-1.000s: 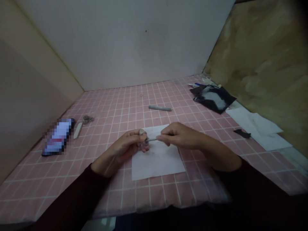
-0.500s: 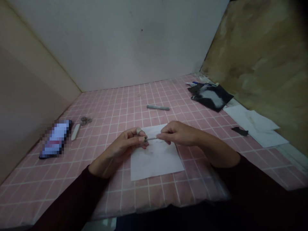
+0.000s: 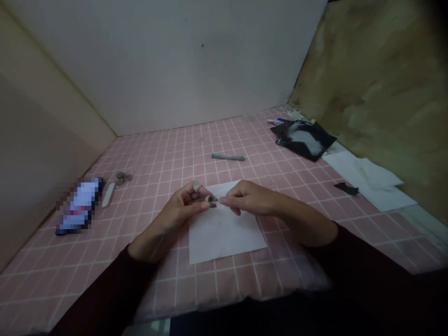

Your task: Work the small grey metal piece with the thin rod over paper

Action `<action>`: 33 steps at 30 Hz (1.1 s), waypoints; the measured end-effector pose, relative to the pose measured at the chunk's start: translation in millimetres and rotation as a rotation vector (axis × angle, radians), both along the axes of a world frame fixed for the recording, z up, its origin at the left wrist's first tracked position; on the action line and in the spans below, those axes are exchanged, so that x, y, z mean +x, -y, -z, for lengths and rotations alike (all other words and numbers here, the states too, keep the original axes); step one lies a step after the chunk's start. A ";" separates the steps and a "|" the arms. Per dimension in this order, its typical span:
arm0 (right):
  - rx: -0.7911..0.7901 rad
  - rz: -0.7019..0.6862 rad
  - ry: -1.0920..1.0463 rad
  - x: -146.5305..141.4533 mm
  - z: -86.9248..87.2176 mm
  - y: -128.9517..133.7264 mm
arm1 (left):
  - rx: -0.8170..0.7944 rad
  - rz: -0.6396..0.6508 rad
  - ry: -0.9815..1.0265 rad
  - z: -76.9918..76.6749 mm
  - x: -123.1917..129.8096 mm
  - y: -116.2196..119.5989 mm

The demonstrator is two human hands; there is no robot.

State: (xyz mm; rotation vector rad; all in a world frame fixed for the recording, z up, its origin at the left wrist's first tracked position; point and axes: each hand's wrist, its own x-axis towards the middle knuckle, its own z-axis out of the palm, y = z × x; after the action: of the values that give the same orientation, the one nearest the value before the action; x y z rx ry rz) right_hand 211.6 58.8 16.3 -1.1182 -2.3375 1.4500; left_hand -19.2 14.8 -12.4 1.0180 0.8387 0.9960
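Note:
Above a white sheet of paper (image 3: 227, 235), my left hand (image 3: 191, 203) pinches a small brownish-grey piece (image 3: 211, 199) between thumb and fingers. A light wrap or band is around one of its fingers. My right hand (image 3: 245, 198) is closed on a thin pale stick, whose tip meets the small piece. Only a short length of the stick shows between the two hands, and its exact shape is too small to tell.
A grey rod (image 3: 227, 157) lies behind the paper. At left are a blurred phone (image 3: 80, 205), a white strip (image 3: 108, 194) and small round pieces (image 3: 123, 177). Black sheets with grey powder (image 3: 306, 140), white papers (image 3: 374, 179) and a dark scrap (image 3: 346, 188) lie right.
My right hand has moved left, closer to my left hand, and less of the stick shows between them. The left fingers have shifted around the small piece.

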 end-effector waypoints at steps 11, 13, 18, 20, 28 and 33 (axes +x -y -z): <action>0.167 0.036 0.050 -4.2 -4.0 4.8 | -0.007 -0.008 -0.037 -3.3 1.4 0.8; 0.213 0.031 0.059 -3.7 -5.1 4.8 | -0.015 -0.016 -0.049 -3.5 1.1 0.5; 0.248 0.046 0.072 -2.7 -4.4 4.2 | -0.068 -0.036 -0.037 -3.5 1.3 0.6; 0.268 0.038 0.070 -4.5 -3.6 5.0 | -0.060 -0.024 -0.043 -5.0 2.6 2.1; 0.279 0.015 0.051 -2.1 -5.5 4.4 | -0.070 0.014 -0.029 -7.2 1.6 3.3; 0.265 -0.027 0.094 -1.7 -7.0 5.9 | -0.126 0.061 -0.050 -4.0 0.1 -0.5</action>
State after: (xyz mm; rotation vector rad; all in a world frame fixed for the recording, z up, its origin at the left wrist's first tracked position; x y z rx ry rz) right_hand 209.8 53.0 23.4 -1.1060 -2.5245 1.0749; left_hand -19.1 15.4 -8.4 0.9579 0.8953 0.8587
